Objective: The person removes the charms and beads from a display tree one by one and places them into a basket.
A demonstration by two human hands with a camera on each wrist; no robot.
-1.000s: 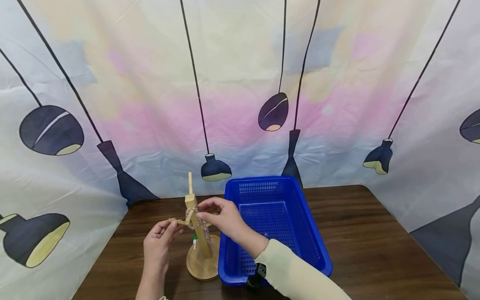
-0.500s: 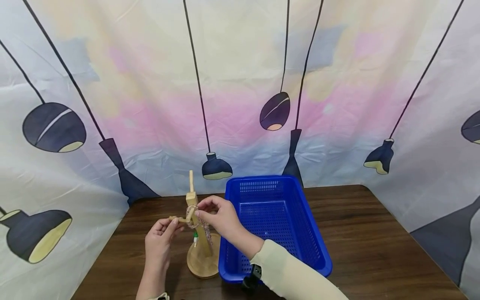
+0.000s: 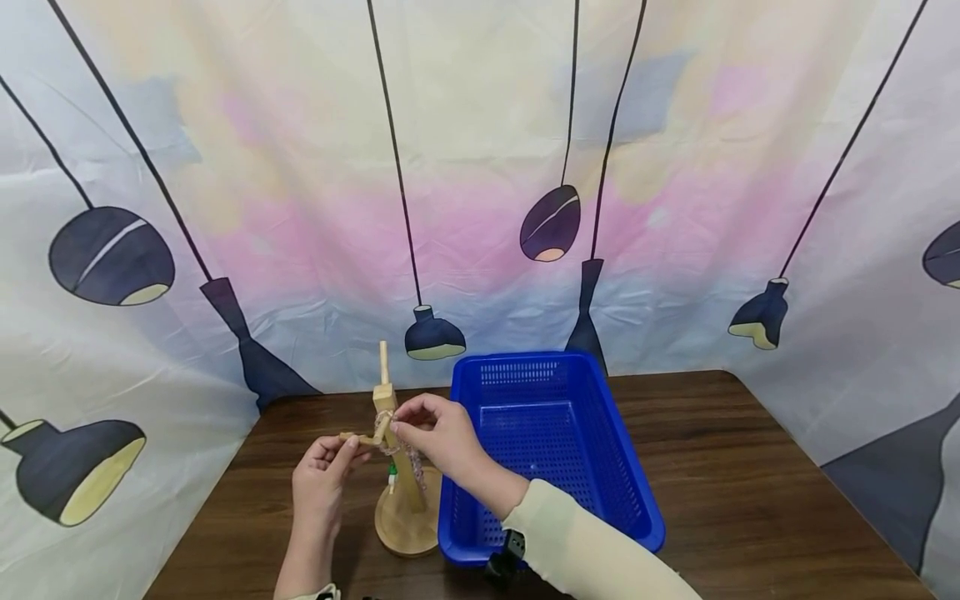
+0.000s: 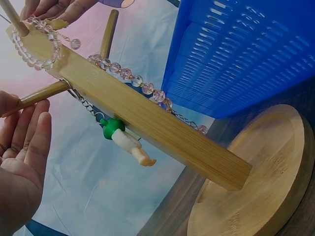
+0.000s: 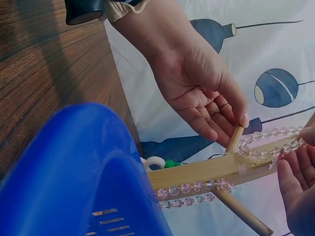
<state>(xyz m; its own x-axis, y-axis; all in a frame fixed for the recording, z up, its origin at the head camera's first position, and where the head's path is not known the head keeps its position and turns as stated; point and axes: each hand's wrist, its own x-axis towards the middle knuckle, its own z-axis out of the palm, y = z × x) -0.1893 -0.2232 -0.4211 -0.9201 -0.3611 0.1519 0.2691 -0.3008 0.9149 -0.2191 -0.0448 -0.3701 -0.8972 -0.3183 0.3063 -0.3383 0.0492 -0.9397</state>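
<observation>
A wooden stand (image 4: 147, 128) with pegs and a round base rises at the left of the table. Thumb and fingers of my left hand (image 3: 318, 483) pinch one of its side pegs (image 4: 44, 94). On the upper peg is a clear pink beaded bracelet (image 5: 268, 133); my right hand (image 3: 450, 437) pinches it near a small charm (image 5: 276, 160). A second beaded bracelet (image 4: 137, 80) hangs from a peg on the other side, its chain end dangling along the post. A keychain (image 4: 125, 140) with a green and white figure hangs from the peg in my left hand.
A blue perforated plastic basket (image 3: 652, 533) stands right beside the stand, under my right forearm. The dark wooden table (image 3: 750, 500) extends to the right. A printed cloth (image 3: 480, 167) with lamp drawings hangs behind it.
Both hands keep their places at the stand, with only slight finger movement. The view has shifted a little.
</observation>
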